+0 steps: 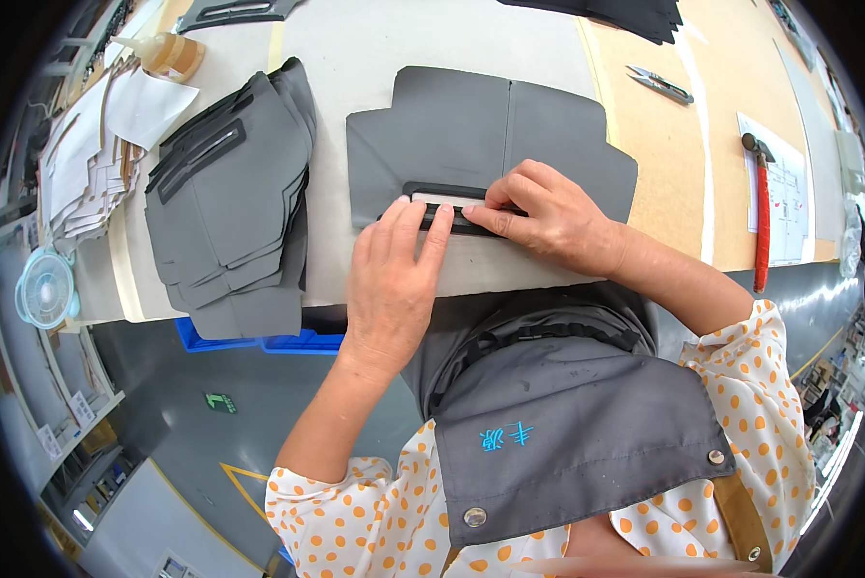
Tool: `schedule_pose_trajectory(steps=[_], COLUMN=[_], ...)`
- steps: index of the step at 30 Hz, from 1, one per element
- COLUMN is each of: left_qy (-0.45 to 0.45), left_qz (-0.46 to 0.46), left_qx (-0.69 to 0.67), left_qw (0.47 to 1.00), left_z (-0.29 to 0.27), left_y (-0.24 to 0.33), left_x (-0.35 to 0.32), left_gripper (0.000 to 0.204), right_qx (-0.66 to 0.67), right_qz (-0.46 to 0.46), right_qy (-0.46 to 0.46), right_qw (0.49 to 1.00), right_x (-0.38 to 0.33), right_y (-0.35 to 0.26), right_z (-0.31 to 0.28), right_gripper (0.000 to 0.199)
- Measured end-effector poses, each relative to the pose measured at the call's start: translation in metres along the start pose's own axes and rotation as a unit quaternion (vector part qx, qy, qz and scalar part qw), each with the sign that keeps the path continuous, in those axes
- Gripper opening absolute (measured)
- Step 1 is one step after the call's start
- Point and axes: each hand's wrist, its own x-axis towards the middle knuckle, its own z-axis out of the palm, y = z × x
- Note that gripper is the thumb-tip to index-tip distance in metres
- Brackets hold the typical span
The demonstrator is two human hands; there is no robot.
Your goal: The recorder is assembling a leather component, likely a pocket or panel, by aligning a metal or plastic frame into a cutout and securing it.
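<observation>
Both hands (389, 279) (538, 214) flat on black frame (432, 193) near table edge (404, 289).

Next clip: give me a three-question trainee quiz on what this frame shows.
1. True or false: both hands press on the black frame lying on the grey piece.
2. What lies left of that piece? A) a stack of grey pieces B) a red-handled hammer C) snips
3. Fill in: the left hand lies flat, while the right hand presses with its ____.

Key: 1 true; 2 A; 3 fingertips.
</observation>
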Motion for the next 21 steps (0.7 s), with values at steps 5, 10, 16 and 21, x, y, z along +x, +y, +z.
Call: schedule_pose_trajectory(steps=[5,10,16,21], left_qy=[0.003,0.008,0.002,0.023], left_qz=[-0.015,-0.021,-0.03,-0.017], left_qx=[-0.038,-0.025,-0.04,-0.065], left_qw=[0.999,0.999,0.999,0.997], left_z=[0.004,0.007,0.007,0.009], left_y=[0.01,0.014,0.014,0.014], left_x=[-0.001,-0.003,-0.003,-0.001], left_gripper=[0.061,0.063,0.064,0.067], right_qx=[0.011,0.08,0.158,0.129], right_qz=[0.012,0.093,0.204,0.157], right_qy=[0.001,-0.029,-0.082,0.017], right_qw=[1.0,0.992,0.963,0.979], right_x=[0.003,0.02,0.011,-0.002], right_y=[0.001,0.0,-0.003,-0.008], right_z=[0.002,-0.012,-0.017,-0.008], right_gripper=[0.032,0.018,0.011,0.023])
